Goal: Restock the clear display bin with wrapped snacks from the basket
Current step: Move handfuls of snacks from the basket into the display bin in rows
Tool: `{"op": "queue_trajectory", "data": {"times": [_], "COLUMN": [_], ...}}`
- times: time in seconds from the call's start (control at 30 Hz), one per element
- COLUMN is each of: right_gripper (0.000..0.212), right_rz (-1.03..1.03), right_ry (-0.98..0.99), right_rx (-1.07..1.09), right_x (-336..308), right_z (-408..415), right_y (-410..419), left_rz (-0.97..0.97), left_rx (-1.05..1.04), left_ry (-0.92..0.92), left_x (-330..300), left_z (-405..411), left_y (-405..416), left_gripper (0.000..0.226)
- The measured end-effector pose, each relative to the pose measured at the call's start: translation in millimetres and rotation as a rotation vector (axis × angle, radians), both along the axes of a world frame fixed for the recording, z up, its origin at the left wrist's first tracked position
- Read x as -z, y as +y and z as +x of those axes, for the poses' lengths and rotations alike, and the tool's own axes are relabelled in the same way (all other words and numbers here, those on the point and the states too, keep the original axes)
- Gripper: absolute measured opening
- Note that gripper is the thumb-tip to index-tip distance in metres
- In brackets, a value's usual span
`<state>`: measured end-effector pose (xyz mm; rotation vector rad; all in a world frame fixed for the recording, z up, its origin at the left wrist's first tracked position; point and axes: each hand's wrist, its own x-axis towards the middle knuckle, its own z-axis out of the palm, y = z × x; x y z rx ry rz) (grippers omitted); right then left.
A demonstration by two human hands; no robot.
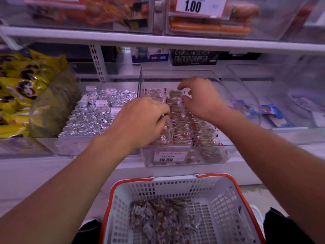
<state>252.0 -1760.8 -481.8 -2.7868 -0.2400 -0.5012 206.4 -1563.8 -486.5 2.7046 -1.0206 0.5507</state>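
The clear display bin (218, 156) stands on the middle shelf with rows of brown wrapped snacks (186, 124) lined up inside. Both hands are over it. My left hand (140, 120) reaches in from the left, its curled fingertips pinching a wrapped snack in the left row. My right hand (198, 95) hovers over the back of the rows with curled fingers touching the wrappers there. Below, a white basket with an orange rim (175, 178) sits on the floor with a heap of loose wrapped snacks (163, 219) in it.
A bin of silver foil-wrapped sweets (98, 113) stands to the left, with yellow bags (21, 88) beyond it. Clear bins (246, 95) with blue packets stand to the right. An upper shelf edge (158, 40) overhangs, with a 1.00 price tag above.
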Motion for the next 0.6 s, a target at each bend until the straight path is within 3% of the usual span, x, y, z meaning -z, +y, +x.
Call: {"op": "queue_trajectory", "data": {"times": [0.13,0.2,0.27,0.33,0.4,0.43,0.5,0.6], "right_gripper": [0.006,0.008,0.012,0.023,0.052,0.07,0.088,0.111], "right_rz": [0.289,0.379,0.373,0.297,0.136,0.085,0.073,0.263], "right_ry": [-0.596,-0.63,-0.417,0.065,0.619,0.838,1.137,1.286], "right_rx": [-0.09,-0.094,-0.045,-0.013,-0.069,-0.095,-0.05,0.186], "right_x": [29.5,82.0,145.4,206.1,263.8,290.9,339.2,390.2], "right_z": [-103.9,-149.1,-178.3,-192.0,-203.0,-209.0,-229.6,-254.9], "right_y": [-0.8,-5.7,-11.7,-17.6,-23.6,-26.7,-32.0,-36.3], "left_rz": [-0.157,-0.194,-0.15,0.031,0.223,0.214,0.018,-0.141], "left_rx": [0.199,0.315,0.366,0.29,0.026,-0.146,-0.474,-0.766], "left_ry": [-0.247,-0.279,-0.187,0.078,0.434,0.613,0.973,1.379], "left_x": [7.6,32.8,71.5,122.7,184.7,218.3,279.1,345.5], "left_z": [-40.0,-61.6,-77.1,-87.0,-102.5,-113.9,-147.2,-186.3], "left_y": [-3.2,-10.0,-17.3,-22.5,-20.6,-16.8,-9.6,-4.6], "left_gripper": [0.025,0.026,0.026,0.022,0.025,0.032,0.052,0.095]}}
